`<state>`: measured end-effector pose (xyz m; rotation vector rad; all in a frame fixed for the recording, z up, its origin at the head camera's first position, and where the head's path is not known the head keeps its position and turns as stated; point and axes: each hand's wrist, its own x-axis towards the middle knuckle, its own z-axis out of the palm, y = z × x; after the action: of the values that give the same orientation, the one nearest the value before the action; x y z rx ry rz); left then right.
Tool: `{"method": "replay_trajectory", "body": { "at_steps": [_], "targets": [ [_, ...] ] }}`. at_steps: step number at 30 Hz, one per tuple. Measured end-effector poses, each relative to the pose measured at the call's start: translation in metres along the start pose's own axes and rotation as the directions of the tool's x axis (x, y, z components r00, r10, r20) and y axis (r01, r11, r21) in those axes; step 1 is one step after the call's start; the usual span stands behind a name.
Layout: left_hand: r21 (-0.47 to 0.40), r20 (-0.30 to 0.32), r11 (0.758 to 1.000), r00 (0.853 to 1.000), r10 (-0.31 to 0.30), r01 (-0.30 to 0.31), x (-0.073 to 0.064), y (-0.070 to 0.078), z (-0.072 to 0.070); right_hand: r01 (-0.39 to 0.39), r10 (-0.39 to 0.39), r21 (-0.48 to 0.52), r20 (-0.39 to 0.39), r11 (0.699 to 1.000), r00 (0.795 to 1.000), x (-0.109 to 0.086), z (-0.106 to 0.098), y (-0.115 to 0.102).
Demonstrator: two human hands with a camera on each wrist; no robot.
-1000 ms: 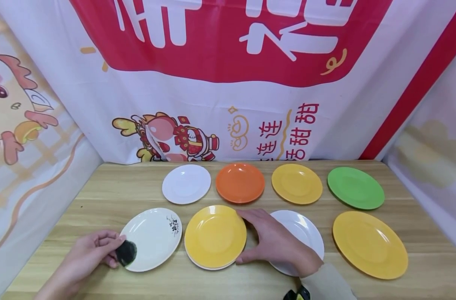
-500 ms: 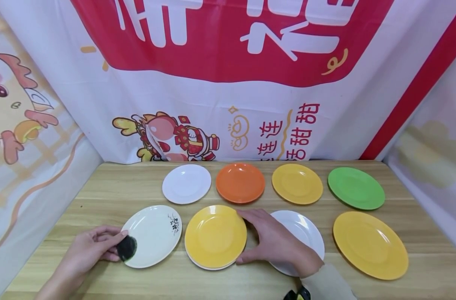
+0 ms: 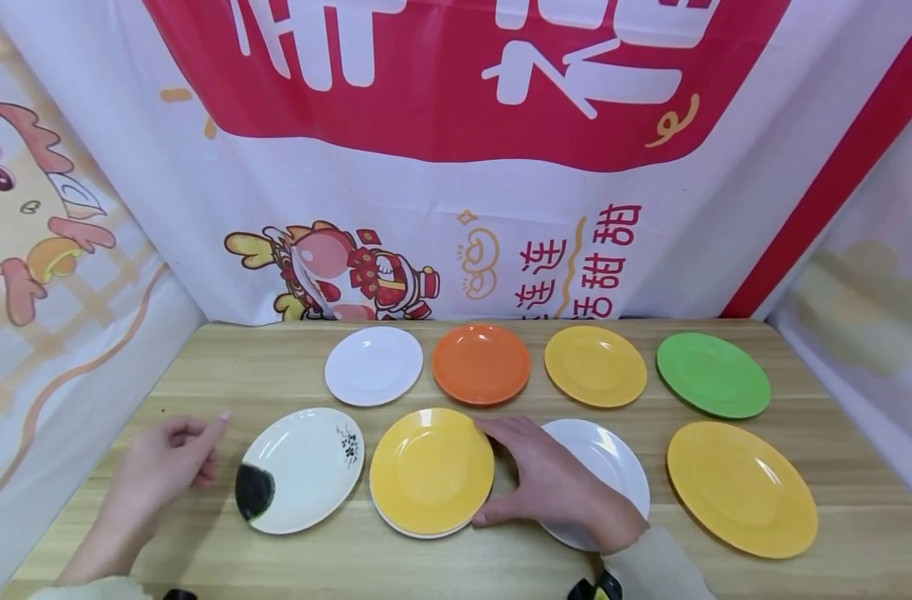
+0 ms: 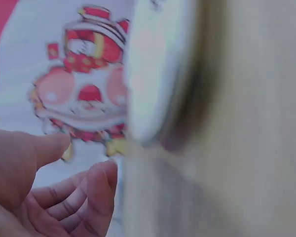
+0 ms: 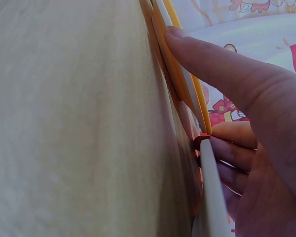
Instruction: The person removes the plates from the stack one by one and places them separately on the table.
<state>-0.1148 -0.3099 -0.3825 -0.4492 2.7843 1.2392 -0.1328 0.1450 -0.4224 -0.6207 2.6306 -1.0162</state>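
My right hand (image 3: 542, 483) holds the right rim of a yellow plate (image 3: 432, 471) in the front row, thumb at the near side and fingers at the far side. Under the yellow plate a pale rim shows, as of a plate stacked beneath; in the right wrist view the thumb (image 5: 207, 54) touches this stacked edge. My left hand (image 3: 163, 462) hovers left of a white plate with a black patch and flower print (image 3: 306, 475), apart from it. Its fingers are loosely bent and hold nothing, as the left wrist view confirms (image 4: 54, 187).
Behind stand a white plate (image 3: 373, 367), an orange plate (image 3: 482, 365), a smaller yellow plate (image 3: 594, 367) and a green plate (image 3: 713, 375). A white plate (image 3: 602, 458) lies partly under my right forearm. A large yellow plate (image 3: 741, 490) lies at the right. Printed cloth (image 3: 441, 192) hangs behind the wooden table.
My left hand has let go of the flower-printed plate and drawn back to the left. That plate shifted slightly away from me beforehand. My right hand stays at the yellow plate.
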Motion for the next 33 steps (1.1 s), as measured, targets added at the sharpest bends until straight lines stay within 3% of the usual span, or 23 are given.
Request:
{"method": "replay_trajectory", "body": {
  "at_steps": [4,8,11,17,21,26,30,33],
  "targets": [
    [-0.016,0.004,0.998,0.998,0.063,-0.063,-0.016,0.038,0.019,0.004,-0.004,-0.003,0.000,1.000,1.000,0.000,-0.001,0.000],
    [-0.076,0.107,0.994,0.991,0.083,-0.075,-0.035,0.064,0.051,0.020,-0.020,-0.004,-0.014,1.000,1.000,-0.001,0.000,-0.001],
    [-0.125,0.176,0.989,0.979,0.100,-0.079,-0.047,0.072,0.070,0.028,-0.029,-0.005,-0.019,1.000,0.999,0.000,0.000,0.000],
    [-0.193,0.300,0.977,0.943,0.143,-0.087,-0.071,0.068,0.096,0.007,-0.007,-0.010,0.000,1.000,1.000,0.000,0.000,-0.001],
    [-0.251,0.360,0.968,0.928,0.100,-0.007,-0.083,0.061,0.111,-0.035,0.035,-0.004,0.013,0.999,0.999,0.000,-0.002,-0.003],
    [-0.306,0.390,0.950,0.919,0.064,0.064,-0.084,0.055,0.125,-0.030,0.030,0.004,0.005,1.000,1.000,0.000,-0.002,-0.003],
    [-0.360,0.424,0.930,0.901,0.094,0.073,-0.083,0.051,0.131,-0.011,0.011,0.006,0.001,1.000,1.000,0.000,-0.001,-0.003],
    [-0.376,0.433,0.924,0.895,0.107,0.071,-0.082,0.051,0.134,-0.004,0.004,0.003,-0.005,1.000,1.000,-0.001,-0.001,-0.004]
  ]
}}
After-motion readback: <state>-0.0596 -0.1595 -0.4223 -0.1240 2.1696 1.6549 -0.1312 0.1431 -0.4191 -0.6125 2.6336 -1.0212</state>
